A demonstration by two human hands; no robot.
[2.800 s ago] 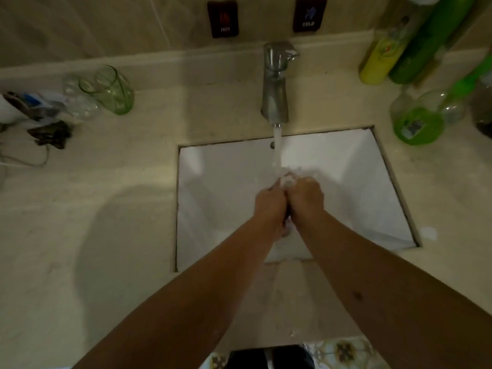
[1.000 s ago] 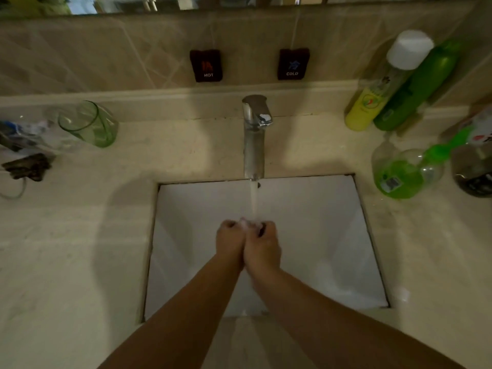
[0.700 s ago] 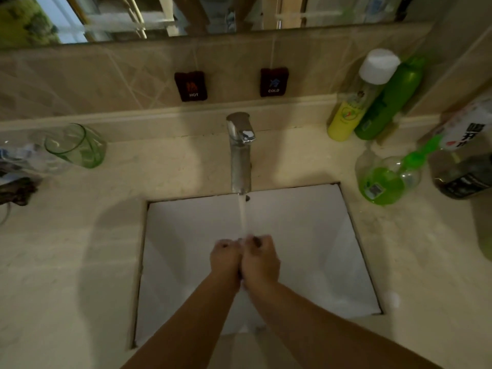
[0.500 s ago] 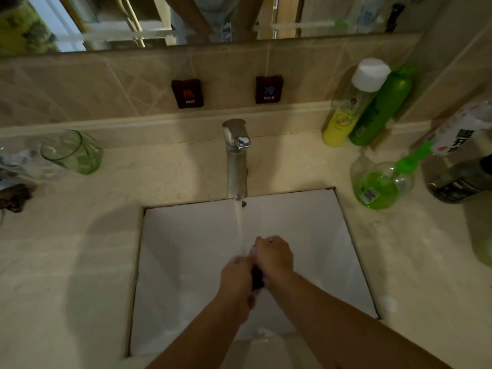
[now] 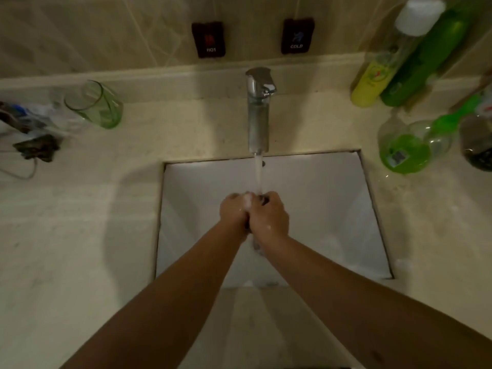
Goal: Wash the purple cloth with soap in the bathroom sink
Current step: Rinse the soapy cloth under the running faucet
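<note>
Our two forearms reach over the near edge of the table (image 5: 66, 235) into the white square sink (image 5: 332, 209). Our left hand (image 5: 234, 213) and right hand (image 5: 270, 215) press together at the sink's middle, fingers (image 5: 269, 198) curled tight around a wad of which only a dark sliver shows between the palms; we take it for the purple cloth (image 5: 263, 200), though its colour is too dim to tell. White foam (image 5: 247, 201) sits on the left knuckles. The stream of water (image 5: 258, 174) lands on the hands. Open basin lies on both sides of them. Beyond, the chrome faucet (image 5: 258, 113) stands behind the far rim. To the left a green glass (image 5: 95, 105) lies tipped; to the right a round bottle (image 5: 402, 150) holds green liquid, with yellow (image 5: 370, 81) and green (image 5: 426, 57) bottles against the wall.
</note>
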